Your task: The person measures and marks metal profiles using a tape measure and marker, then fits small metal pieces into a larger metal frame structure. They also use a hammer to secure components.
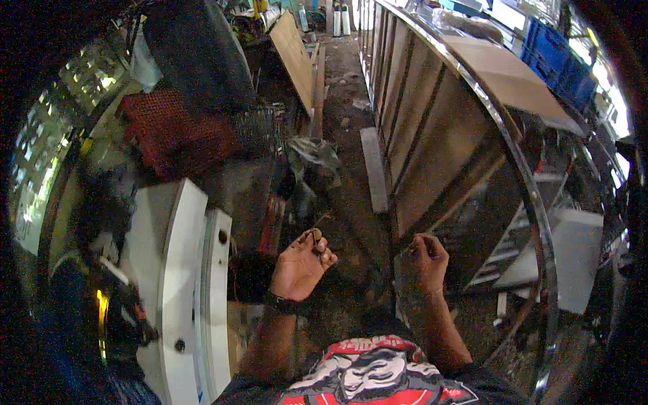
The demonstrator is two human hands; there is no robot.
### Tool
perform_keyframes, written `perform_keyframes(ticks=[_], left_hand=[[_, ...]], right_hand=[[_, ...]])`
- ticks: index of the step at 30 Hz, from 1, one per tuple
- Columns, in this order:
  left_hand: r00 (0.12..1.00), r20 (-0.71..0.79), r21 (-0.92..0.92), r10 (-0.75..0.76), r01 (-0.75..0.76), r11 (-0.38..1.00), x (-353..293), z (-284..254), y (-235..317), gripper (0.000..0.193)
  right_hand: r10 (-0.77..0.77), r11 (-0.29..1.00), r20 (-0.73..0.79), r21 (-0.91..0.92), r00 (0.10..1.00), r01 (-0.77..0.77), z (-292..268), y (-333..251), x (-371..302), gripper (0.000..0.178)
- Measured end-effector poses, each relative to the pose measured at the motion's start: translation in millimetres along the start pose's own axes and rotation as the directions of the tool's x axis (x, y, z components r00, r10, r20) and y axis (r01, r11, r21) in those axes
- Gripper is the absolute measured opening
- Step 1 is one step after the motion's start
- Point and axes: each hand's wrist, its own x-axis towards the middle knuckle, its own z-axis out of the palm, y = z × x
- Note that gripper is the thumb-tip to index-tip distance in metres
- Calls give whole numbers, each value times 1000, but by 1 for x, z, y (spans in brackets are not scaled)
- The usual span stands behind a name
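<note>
Fingers (317, 244) pinching small item — unclear, right hand (427, 260) closed

Cluttered workshop, timber boards (297, 54), metal frame (533, 202)

Low in the frame's middle, the left hand (299, 264) is palm up, its fingertips pinching a small dark piece (316, 237) too small to make out. Just right of it the right hand (428, 260) is curled into a fist against the edge of a wooden frame (432, 135), which runs from centre to the upper right under a chrome rail (533, 202). A white panel (179, 283) stands at lower left, a red mat (172, 131) at upper left, a blue crate (560, 64) at upper right.
</note>
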Motion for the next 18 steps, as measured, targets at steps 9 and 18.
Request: perform_keyframes(ticks=[9, 18], left_hand=[[997, -27, -43, 75, -76, 996, 213, 2, 58, 20], [999, -9, 3, 44, -44, 999, 411, -41, 140, 20]], right_hand=[[-69, 997, 37, 50, 997, 67, 63, -43, 234, 15], [49, 991, 7, 122, 999, -49, 151, -8, 413, 15]])
